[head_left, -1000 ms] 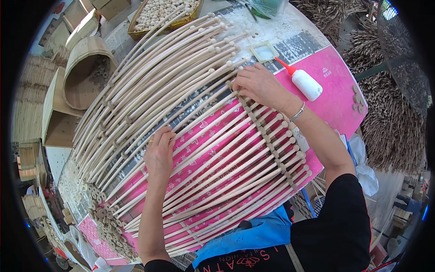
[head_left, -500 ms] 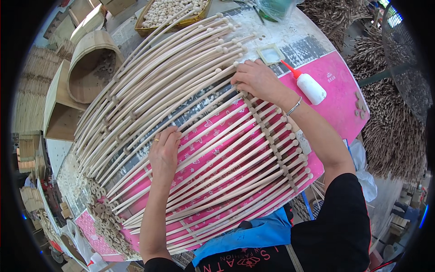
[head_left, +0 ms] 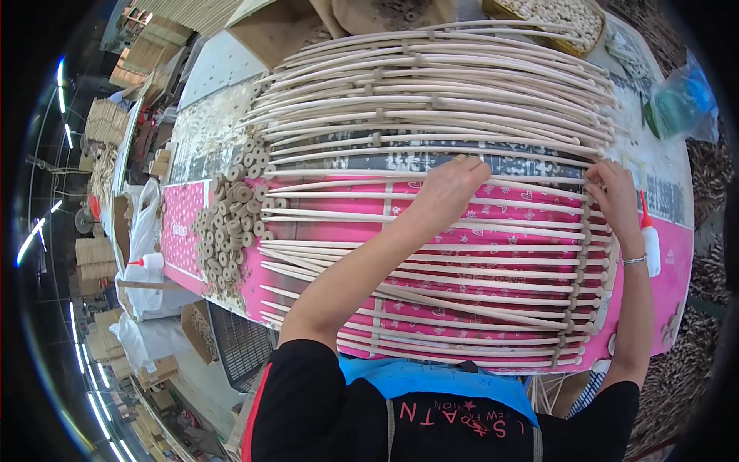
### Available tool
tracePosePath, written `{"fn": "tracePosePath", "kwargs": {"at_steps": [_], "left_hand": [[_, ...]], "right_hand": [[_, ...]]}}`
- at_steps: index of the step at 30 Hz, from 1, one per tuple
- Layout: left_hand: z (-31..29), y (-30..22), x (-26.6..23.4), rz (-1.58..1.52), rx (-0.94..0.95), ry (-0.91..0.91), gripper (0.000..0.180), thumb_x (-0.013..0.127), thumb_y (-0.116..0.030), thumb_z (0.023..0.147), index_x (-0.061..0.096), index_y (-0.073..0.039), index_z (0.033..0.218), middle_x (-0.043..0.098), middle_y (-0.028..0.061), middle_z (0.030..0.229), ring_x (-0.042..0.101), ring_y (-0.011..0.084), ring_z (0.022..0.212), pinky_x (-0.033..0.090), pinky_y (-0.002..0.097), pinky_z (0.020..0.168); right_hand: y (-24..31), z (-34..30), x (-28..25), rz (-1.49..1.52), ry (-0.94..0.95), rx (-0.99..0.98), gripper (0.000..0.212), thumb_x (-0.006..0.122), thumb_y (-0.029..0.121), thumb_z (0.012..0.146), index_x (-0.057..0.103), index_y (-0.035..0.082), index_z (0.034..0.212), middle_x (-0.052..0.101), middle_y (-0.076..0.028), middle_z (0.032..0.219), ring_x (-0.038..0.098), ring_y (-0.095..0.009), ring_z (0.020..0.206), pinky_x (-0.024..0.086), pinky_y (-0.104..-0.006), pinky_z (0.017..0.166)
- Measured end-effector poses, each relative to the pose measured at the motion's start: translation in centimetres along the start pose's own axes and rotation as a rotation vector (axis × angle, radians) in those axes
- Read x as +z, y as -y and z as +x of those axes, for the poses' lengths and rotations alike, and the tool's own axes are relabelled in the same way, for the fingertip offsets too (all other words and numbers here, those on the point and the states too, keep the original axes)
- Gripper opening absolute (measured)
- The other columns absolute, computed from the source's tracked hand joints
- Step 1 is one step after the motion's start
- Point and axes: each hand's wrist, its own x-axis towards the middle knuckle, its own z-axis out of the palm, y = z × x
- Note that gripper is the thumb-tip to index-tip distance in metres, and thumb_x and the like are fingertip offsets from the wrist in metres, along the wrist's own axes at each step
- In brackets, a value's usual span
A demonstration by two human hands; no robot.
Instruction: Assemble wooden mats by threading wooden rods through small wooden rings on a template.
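Observation:
Slim pale wooden sticks with ball ends lie side by side across the table. My left hand (head_left: 456,186) is closed with its fingertips on one wooden stick (head_left: 531,184) near its middle. At the right end of this row my right hand (head_left: 616,192) pinches around the stick's end, partly hiding it. Below my right hand, small brown wooden rings (head_left: 579,269) form a line across the sticks close to their ball ends. Beside my right wrist is a white glue bottle (head_left: 652,248) with a red nozzle.
More ball-ended sticks (head_left: 431,85) with rings on them fill the far side. Loose wooden rings (head_left: 229,223) are heaped at the left on a pink sheet (head_left: 182,250). A yellow basket (head_left: 586,48) of small wooden balls stands at the back right; a second glue bottle (head_left: 152,262) is far left.
The whole view has turned, so the sticks now run nearly level. Both hands remain at the same row, now seen closer together.

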Motion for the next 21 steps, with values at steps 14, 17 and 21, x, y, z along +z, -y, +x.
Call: {"fn": "tracePosePath", "kwargs": {"at_steps": [14,17,21], "left_hand": [[-8.9,3.8,-5.2,0.188,-0.089,-0.326,0.034,0.069,0.001,0.09,0.072,-0.006,0.122,0.072,0.0126,0.129,0.068,0.033,0.12,0.057,0.0447,0.101],[-15.6,9.4,-12.7,0.239,-0.578,-0.438,0.04,0.079,-0.003,0.084,0.071,-0.01,0.122,0.073,0.0109,0.119,0.069,0.0312,0.113,0.056,0.0417,0.094],[-21.7,13.2,-17.1,0.413,-0.782,-0.313,0.051,0.084,-0.018,0.081,0.067,-0.013,0.129,0.07,0.009,0.114,0.069,0.0306,0.109,0.052,0.0457,0.093]], "right_hand": [[1.8,-1.1,0.2,0.09,-0.117,0.127,0.02,0.072,0.003,0.089,0.07,0.005,0.108,0.064,-0.008,0.095,0.063,-0.026,0.09,0.045,-0.0407,0.084],[3.5,-0.2,0.5,0.157,-0.078,0.075,0.021,0.072,0.005,0.089,0.071,0.005,0.11,0.066,-0.009,0.099,0.063,-0.028,0.094,0.046,-0.0419,0.087],[6.5,2.1,2.4,0.207,-0.053,-0.075,0.02,0.073,0.009,0.09,0.073,0.006,0.109,0.069,-0.01,0.108,0.062,-0.032,0.105,0.047,-0.0427,0.094]]}}
